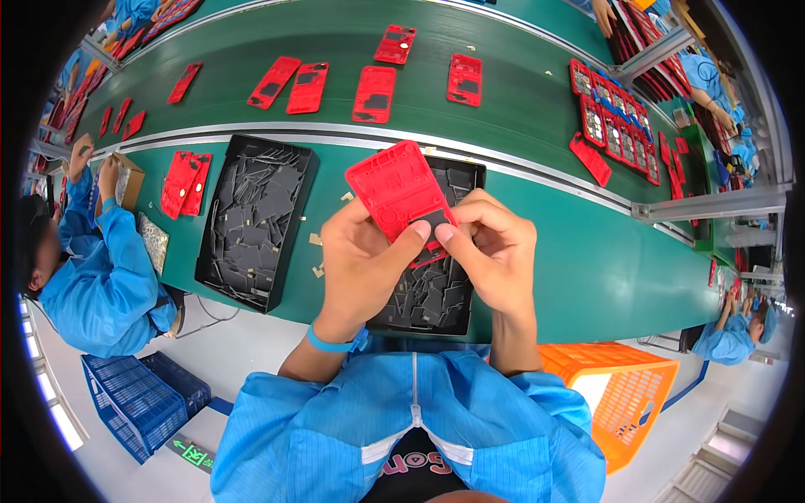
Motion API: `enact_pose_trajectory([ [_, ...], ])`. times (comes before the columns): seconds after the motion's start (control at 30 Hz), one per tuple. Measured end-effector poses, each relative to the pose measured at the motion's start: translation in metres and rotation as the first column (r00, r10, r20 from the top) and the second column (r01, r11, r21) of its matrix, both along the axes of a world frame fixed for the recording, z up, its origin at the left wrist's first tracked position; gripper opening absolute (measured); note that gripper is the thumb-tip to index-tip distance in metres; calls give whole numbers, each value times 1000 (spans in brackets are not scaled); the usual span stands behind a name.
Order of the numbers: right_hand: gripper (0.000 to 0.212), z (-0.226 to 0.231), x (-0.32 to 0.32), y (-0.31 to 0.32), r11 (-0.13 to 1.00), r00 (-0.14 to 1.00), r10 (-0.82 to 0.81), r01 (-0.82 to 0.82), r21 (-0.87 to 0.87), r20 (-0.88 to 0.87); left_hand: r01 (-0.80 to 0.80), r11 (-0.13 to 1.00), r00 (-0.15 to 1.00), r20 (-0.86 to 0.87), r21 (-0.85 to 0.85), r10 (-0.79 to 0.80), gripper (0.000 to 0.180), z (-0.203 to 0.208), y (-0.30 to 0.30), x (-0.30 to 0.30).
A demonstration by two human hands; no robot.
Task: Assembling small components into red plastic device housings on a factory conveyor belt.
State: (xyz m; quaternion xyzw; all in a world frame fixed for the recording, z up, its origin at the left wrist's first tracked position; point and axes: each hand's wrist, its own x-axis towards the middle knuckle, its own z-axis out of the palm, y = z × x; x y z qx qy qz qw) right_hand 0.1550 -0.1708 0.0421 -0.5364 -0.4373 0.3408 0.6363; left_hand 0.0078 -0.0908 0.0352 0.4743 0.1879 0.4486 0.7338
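Note:
My left hand [360, 264] is closed around the lower left edge of a red plastic casing [390, 178], which is held tilted above the bench. A small black pad [433, 220] lies against the casing's lower part, and both thumbs press at its edge. On the other side, my right hand [501, 256] pinches the casing's lower right edge; its fingers behind are partly hidden. Under my hands stands a black tray [461, 323] of loose dark pads, partly covered by them. To its left is another black tray [309, 180], full of similar black pads [256, 218].
Several red casings [374, 94] lie on the green conveyor [503, 126] beyond a metal rail. Two more casings [184, 184] sit left on the green bench [587, 277]. A co-worker [105, 268] sits at left. An orange crate [620, 394] and blue crates [142, 402] are below.

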Motion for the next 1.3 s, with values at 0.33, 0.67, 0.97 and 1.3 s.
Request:
enact_pose_trajectory([
  [0.33, 17, 2, 11, 5, 996, 971, 40, -57, 67, 234, 115, 993, 993, -26, -14, -115, 31, 4, -1, 5],
  [0.67, 31, -45, 151, 79, 893, 832, -389, 446, -60, 396, 25, 998, 991, -129, -58, -32, 49, 8, 19, 24],
  [0.97, 27, -83, 239, 49, 692, 443, -593, 707, 144, 672, 40, 997, 978, -201, -62, -52, 41, 14, 18, 5],
  [1.3, 53, -50, 239, -44, 617, 363, -209, 769, -166, 908, 87, 992, 981, -163, -94, -102, 33, 8, 23, 13],
])
